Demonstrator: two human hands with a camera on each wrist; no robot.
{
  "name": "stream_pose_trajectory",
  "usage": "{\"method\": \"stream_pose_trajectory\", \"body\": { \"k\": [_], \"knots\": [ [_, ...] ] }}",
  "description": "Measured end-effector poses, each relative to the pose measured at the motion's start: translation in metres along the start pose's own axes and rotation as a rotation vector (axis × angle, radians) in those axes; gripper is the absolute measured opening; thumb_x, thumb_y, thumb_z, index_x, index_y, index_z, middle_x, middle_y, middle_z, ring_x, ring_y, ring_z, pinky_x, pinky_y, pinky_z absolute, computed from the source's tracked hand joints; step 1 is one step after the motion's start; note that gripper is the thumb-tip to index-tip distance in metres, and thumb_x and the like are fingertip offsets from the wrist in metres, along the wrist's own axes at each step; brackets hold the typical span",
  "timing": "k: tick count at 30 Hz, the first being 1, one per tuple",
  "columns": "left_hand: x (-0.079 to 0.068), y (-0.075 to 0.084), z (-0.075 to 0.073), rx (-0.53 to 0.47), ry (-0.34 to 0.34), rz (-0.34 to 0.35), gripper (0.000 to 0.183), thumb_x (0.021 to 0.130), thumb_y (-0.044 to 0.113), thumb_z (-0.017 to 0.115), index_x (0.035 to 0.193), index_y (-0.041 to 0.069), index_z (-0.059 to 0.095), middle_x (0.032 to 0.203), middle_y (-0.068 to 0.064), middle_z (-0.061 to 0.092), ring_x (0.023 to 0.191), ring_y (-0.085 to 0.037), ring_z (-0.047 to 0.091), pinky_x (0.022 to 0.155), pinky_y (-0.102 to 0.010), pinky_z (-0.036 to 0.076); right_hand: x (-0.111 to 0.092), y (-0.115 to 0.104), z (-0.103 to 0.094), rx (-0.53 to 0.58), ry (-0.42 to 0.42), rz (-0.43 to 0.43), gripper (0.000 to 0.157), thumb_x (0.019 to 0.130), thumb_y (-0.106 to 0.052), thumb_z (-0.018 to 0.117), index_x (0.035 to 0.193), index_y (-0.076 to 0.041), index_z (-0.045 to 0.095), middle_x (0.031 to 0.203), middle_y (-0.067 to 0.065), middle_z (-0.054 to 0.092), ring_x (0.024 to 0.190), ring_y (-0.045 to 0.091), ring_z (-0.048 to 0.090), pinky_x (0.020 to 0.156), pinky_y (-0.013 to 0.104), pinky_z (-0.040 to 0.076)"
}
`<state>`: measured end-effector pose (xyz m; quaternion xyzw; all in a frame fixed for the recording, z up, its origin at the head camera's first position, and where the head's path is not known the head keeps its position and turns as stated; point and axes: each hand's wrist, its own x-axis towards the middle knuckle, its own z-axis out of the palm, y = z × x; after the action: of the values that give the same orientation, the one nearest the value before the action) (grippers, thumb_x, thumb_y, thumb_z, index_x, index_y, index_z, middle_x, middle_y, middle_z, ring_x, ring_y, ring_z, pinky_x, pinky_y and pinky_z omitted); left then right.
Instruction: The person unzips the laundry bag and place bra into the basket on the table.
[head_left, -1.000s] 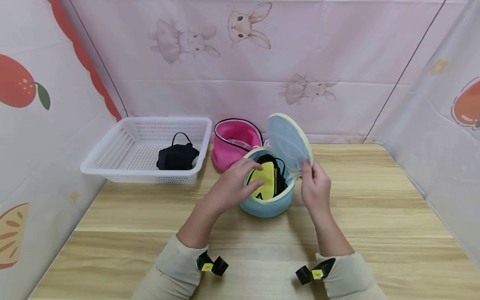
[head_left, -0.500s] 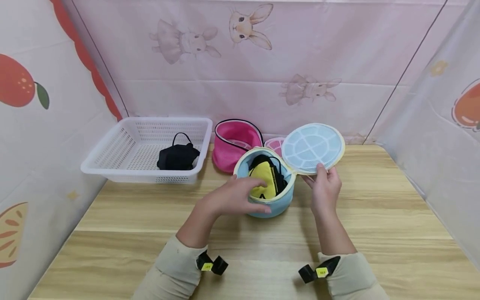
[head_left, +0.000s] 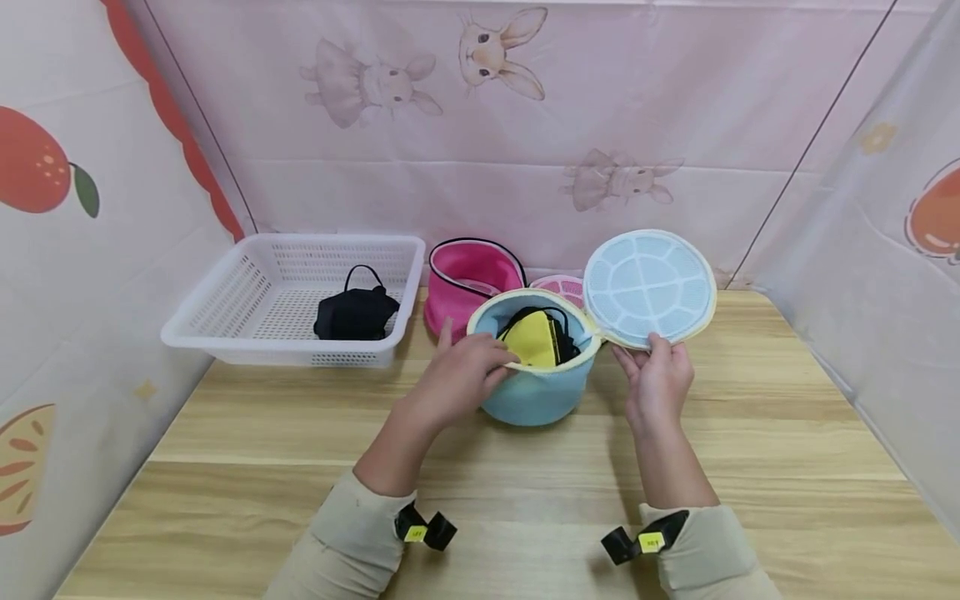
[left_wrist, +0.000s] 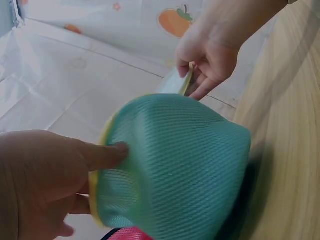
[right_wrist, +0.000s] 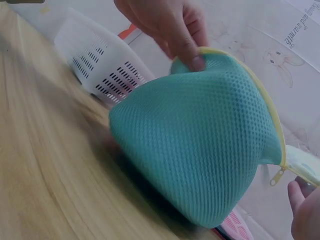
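A round blue mesh laundry bag with yellow trim stands unzipped at the middle of the table. Inside lies a yellow and black cloth item with thin black straps; its exact kind is unclear. My left hand pinches the bag's near-left rim, thumb on the outer mesh in the left wrist view. With its thumb and fingers, my right hand holds the edge of the bag's round lid, swung out to the right. A zipper pull dangles at the hinge in the right wrist view.
A white perforated basket at the left holds a black cloth item with a strap loop. Behind the blue bag stands an open pink mesh bag, its lid lying to the right. Printed curtains border the wooden table.
The lid has swung out to the right and flattened, with my right hand following. My left hand has moved from over the bag's opening to pinch its rim. The bag's rim has tilted up.
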<state>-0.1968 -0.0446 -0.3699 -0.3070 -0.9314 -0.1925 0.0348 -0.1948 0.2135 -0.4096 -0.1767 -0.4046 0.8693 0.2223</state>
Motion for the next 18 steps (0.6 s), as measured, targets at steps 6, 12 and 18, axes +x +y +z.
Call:
{"method": "stream_pose_trajectory", "body": {
  "k": [6, 12, 18],
  "knots": [
    [-0.0011, -0.0002, -0.003, 0.056, 0.105, -0.033, 0.023, 0.094, 0.026, 0.067, 0.116, 0.026, 0.074, 0.132, 0.001, 0.064, 0.135, -0.023, 0.048, 0.117, -0.066, 0.002, 0.0013, -0.0011, -0.0004, 0.094, -0.02, 0.008, 0.031, 0.103, -0.009, 0.044, 0.133, -0.005, 0.051, 0.112, 0.014, 0.071, 0.095, 0.023, 0.073, 0.082, 0.035, 0.057],
    [0.0009, -0.0015, -0.0019, 0.033, 0.004, -0.036, 0.02, 0.092, 0.029, 0.07, 0.11, 0.023, 0.076, 0.117, 0.006, 0.069, 0.119, -0.013, 0.058, 0.118, -0.065, 0.007, 0.0008, 0.0003, -0.002, 0.075, 0.005, 0.081, 0.035, 0.104, -0.015, 0.044, 0.138, -0.006, 0.045, 0.113, 0.012, 0.069, 0.095, 0.022, 0.073, 0.086, 0.036, 0.057],
    [0.0017, -0.0009, -0.0019, 0.019, -0.025, -0.041, 0.019, 0.092, 0.03, 0.07, 0.108, 0.023, 0.077, 0.112, 0.008, 0.071, 0.115, -0.01, 0.06, 0.119, -0.063, 0.005, -0.0004, 0.0023, -0.0047, 0.025, 0.006, 0.17, 0.042, 0.104, -0.033, 0.047, 0.14, -0.012, 0.045, 0.106, 0.004, 0.073, 0.096, 0.021, 0.072, 0.091, 0.038, 0.056]
  ]
}}
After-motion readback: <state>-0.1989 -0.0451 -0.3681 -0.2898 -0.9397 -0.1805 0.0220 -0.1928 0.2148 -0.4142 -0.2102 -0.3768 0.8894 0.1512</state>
